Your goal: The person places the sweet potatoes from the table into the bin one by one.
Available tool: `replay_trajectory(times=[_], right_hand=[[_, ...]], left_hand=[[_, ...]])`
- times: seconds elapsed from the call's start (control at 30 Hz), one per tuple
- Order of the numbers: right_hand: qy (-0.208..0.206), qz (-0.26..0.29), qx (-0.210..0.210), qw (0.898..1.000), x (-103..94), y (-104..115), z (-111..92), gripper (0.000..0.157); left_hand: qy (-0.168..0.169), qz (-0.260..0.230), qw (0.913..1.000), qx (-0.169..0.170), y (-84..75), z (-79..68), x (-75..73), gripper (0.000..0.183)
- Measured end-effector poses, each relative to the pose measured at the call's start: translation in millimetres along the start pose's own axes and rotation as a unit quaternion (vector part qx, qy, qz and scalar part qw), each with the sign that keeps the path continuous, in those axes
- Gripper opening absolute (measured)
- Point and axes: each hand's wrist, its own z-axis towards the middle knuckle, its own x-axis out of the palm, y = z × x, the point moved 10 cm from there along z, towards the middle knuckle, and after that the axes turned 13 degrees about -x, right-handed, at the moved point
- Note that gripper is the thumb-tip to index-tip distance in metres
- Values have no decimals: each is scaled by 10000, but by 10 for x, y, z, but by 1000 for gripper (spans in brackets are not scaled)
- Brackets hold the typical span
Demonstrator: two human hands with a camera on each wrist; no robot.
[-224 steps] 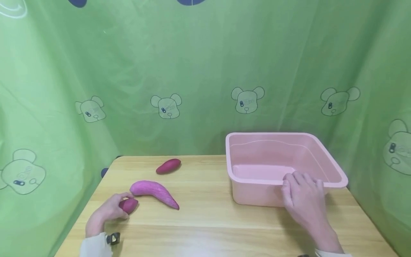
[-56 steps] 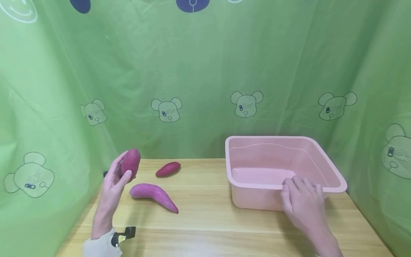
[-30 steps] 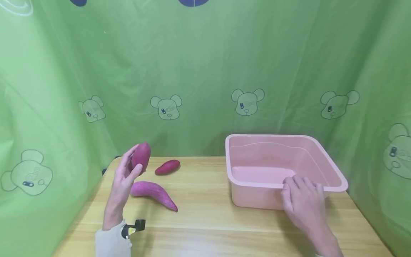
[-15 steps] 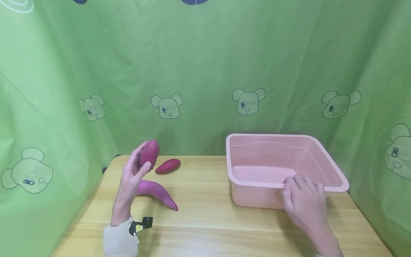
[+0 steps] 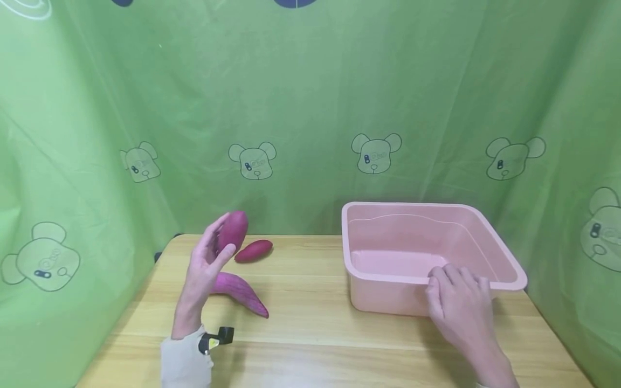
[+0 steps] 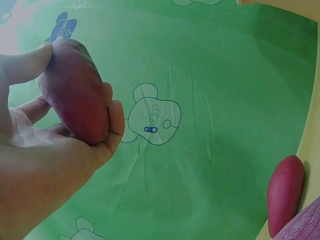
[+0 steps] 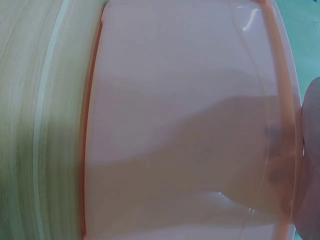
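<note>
My left hand (image 5: 206,261) holds a plump, dark red-purple sweet potato (image 5: 233,230) upright above the table, thumb on one side and fingers round the other. The left wrist view shows the sweet potato (image 6: 77,95) gripped between thumb and curled fingers. Under and behind that hand lies a long, curved, lighter purple eggplant (image 5: 241,293), its thick end partly hidden. A second, slimmer sweet potato (image 5: 254,251) rests farther back. My right hand (image 5: 458,302) grips the front rim of a pink plastic basin (image 5: 388,295), fingers hooked over the edge.
The wooden table (image 5: 301,334) carries the basin at its back right. A green curtain (image 5: 310,108) with bear faces hangs behind the table and along both sides. A black wrist mount (image 5: 215,339) is strapped at my left sleeve.
My left hand picked the sweet potato up off the table, turned it upright and has since drifted right, now overlapping the eggplant. The right hand stays on the basin rim.
</note>
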Motion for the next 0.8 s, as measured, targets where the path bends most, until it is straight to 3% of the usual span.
replay_trajectory(times=[0.8], right_hand=[[206,4,101,9997,52,-11,-15,21]], left_hand=[[416,-31,9991,114,2,48,283,65]])
